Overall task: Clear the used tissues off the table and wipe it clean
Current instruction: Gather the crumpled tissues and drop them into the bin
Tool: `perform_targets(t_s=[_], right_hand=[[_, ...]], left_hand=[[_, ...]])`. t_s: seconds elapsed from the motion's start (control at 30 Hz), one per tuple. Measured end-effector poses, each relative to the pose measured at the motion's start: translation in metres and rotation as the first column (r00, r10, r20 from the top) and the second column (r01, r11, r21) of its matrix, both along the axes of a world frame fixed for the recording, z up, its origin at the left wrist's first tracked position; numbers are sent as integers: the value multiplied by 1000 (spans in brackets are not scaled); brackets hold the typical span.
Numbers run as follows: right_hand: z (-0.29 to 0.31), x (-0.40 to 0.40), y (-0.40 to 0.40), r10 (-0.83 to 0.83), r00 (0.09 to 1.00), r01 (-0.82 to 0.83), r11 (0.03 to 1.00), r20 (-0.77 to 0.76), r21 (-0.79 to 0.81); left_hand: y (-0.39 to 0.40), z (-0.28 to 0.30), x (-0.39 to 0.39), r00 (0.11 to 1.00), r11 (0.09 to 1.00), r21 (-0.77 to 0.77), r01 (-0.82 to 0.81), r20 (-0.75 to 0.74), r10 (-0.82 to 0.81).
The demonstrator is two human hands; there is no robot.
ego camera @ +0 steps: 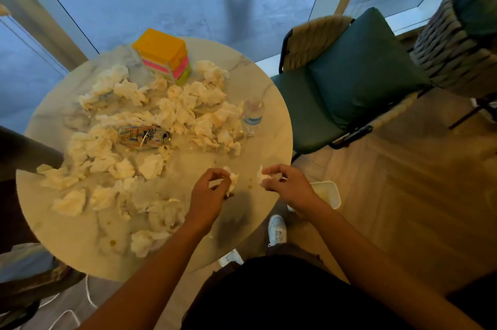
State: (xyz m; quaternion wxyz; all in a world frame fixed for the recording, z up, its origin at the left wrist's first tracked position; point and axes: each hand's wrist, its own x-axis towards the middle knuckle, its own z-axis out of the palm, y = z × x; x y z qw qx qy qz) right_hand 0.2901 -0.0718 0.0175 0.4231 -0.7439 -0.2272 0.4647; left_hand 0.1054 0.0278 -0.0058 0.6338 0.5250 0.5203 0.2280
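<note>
Several crumpled white used tissues [150,165] lie scattered over most of the round marble table [271,119]. Above the table's near right part, my left hand [209,195] is closed on one crumpled tissue [233,179]. Just to its right, at the table's edge, my right hand [287,184] pinches another small tissue [262,176]. A few small brown stains [250,186] show on the tabletop between my hands.
A drink can [144,137] lies on its side among the tissues. A small water bottle [252,117] stands at the right. A colourful box [164,56] sits at the far edge. A green chair [338,92] stands right of the table, a white bin [326,193] below my right hand.
</note>
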Motion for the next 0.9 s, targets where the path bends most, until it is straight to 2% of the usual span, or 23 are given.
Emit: perform_targets(t_s=[0.1,0.27,0.47,0.6,0.73,0.9], right_hand=[[6,7,-24,-3,999,4,1000,43,-26],[9,39,-64,-38,994,48,994,107,-95],[3,97,-114,-158,984,169,976,83,-138],[-10,146,-149,-148,984,161,977,101,-141],[-33,202,-180,-97,988,117,976,117,-182],[-73,263,-208,-181,982,189,950,56,-249]], left_hand=[[-19,-4,20,997,993,-118,-18,78,27],[-44,-11,54,996,993,-104,64,67,-58],[-75,-14,96,976,973,84,213,-71,-207],[-105,-20,127,947,937,168,307,-151,-283],[-141,-20,169,923,935,94,342,-220,-316],[-181,-61,227,884,952,-9,307,-369,-289]])
